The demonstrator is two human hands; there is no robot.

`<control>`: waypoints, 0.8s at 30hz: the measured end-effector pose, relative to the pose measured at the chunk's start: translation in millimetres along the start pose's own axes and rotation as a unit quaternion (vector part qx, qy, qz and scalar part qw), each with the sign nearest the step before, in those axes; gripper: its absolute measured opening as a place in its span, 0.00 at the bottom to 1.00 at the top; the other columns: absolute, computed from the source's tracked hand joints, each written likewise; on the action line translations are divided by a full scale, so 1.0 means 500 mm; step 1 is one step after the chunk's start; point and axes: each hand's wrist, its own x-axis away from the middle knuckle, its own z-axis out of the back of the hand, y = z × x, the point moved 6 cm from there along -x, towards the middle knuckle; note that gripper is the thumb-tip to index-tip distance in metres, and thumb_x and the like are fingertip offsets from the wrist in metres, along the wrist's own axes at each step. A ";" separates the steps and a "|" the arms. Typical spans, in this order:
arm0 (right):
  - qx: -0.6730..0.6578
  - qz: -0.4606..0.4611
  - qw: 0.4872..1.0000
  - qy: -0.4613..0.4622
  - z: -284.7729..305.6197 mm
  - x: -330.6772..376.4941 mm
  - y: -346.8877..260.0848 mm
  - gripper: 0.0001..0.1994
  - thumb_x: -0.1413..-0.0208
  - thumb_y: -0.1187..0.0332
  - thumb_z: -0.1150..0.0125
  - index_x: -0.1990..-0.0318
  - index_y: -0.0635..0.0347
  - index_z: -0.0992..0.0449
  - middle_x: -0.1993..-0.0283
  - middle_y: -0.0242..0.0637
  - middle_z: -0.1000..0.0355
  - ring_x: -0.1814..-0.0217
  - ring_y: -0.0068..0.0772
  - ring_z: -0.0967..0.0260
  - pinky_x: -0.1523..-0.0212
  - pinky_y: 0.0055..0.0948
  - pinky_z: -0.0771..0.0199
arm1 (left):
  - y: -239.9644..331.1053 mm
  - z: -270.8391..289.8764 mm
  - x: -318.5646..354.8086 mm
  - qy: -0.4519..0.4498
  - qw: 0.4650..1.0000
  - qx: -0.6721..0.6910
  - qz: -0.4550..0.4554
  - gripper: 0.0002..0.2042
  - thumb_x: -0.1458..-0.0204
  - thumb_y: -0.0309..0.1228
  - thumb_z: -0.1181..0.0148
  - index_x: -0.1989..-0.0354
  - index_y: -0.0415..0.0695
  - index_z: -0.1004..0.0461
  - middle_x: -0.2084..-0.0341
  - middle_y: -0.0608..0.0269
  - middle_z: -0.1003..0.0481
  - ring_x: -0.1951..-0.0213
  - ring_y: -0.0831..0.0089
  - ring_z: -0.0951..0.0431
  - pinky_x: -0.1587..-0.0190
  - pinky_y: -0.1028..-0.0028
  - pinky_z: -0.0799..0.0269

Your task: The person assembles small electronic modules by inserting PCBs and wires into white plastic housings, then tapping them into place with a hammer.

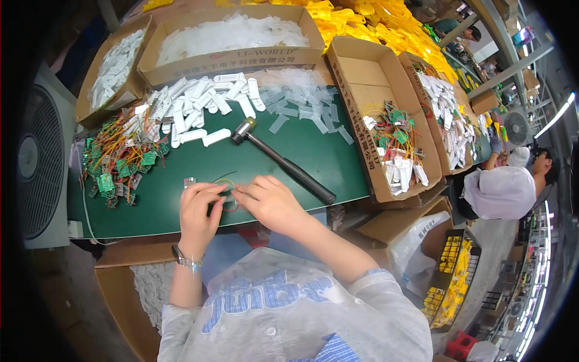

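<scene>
My left hand (199,211) and my right hand (268,202) meet over the green table top (181,175), fingertips pinched together on a small wired circuit board (224,196) with thin yellow, green and red wires looping out of it. A small metal part (190,181) lies just left of my left hand. A hammer (280,160) with a black handle lies diagonally right behind my right hand. A heap of green circuit boards with coloured wires (117,160) sits at the table's left. White plastic shells (199,108) are piled behind.
Clear plastic pieces (301,102) lie at the back right. Cardboard boxes hold white parts (229,33), (114,66), and wired boards (395,142). Yellow parts (374,21) heap behind. A fan (39,163) stands left. Another person (503,187) works at the right.
</scene>
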 end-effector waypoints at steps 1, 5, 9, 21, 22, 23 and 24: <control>-0.028 0.014 0.999 -0.014 -0.014 -0.009 -0.005 0.21 0.59 0.71 0.28 0.53 0.57 0.22 0.55 0.34 0.23 0.55 0.37 0.28 0.55 0.33 0.26 | 0.001 0.018 0.004 0.061 0.998 -0.008 -0.009 0.13 0.56 0.19 0.35 0.64 0.42 0.31 0.60 0.59 0.21 0.60 0.58 0.23 0.56 0.64 0.29; 0.004 0.042 0.988 0.148 0.149 -0.077 -0.012 0.17 0.53 0.74 0.37 0.53 0.60 0.22 0.58 0.35 0.22 0.60 0.33 0.27 0.62 0.31 0.27 | 0.013 0.063 0.002 0.153 0.988 -0.027 -0.025 0.14 0.58 0.11 0.44 0.65 0.42 0.34 0.61 0.59 0.20 0.61 0.57 0.24 0.58 0.63 0.29; 0.216 -0.068 0.933 0.281 0.347 -0.016 0.012 0.15 0.56 0.77 0.30 0.57 0.63 0.20 0.59 0.40 0.21 0.62 0.39 0.28 0.59 0.36 0.29 | -0.006 0.058 0.005 0.126 0.992 -0.028 0.010 0.13 0.56 0.11 0.46 0.63 0.40 0.31 0.62 0.57 0.21 0.59 0.57 0.24 0.54 0.62 0.28; 0.007 -0.170 0.984 0.045 0.173 -0.074 0.143 0.04 0.46 0.71 0.36 0.65 0.59 0.21 0.62 0.41 0.23 0.57 0.46 0.26 0.54 0.38 0.27 | -0.030 0.009 0.023 -0.008 0.991 -0.111 0.076 0.12 0.54 0.18 0.42 0.60 0.40 0.26 0.51 0.58 0.26 0.44 0.56 0.30 0.43 0.59 0.32; -0.037 -0.193 0.980 0.015 0.135 -0.098 0.173 0.05 0.45 0.69 0.37 0.65 0.59 0.21 0.62 0.44 0.23 0.56 0.48 0.26 0.57 0.41 0.27 | -0.030 0.012 0.027 -0.013 0.991 -0.111 0.067 0.12 0.55 0.19 0.42 0.60 0.40 0.26 0.50 0.59 0.27 0.43 0.58 0.30 0.42 0.59 0.32; -0.032 -0.205 0.978 -0.014 0.110 -0.128 0.201 0.06 0.45 0.68 0.37 0.66 0.60 0.21 0.62 0.44 0.23 0.56 0.48 0.26 0.58 0.42 0.26 | -0.027 0.015 0.023 -0.003 0.993 -0.102 0.062 0.11 0.55 0.18 0.42 0.61 0.39 0.26 0.51 0.59 0.26 0.44 0.58 0.30 0.42 0.60 0.32; -0.028 -0.214 0.975 -0.047 0.077 -0.157 0.218 0.07 0.45 0.66 0.36 0.66 0.60 0.22 0.63 0.45 0.23 0.55 0.48 0.26 0.59 0.43 0.26 | -0.030 0.017 0.028 0.003 0.991 -0.114 0.069 0.11 0.55 0.18 0.42 0.61 0.39 0.26 0.51 0.59 0.26 0.44 0.58 0.30 0.42 0.60 0.32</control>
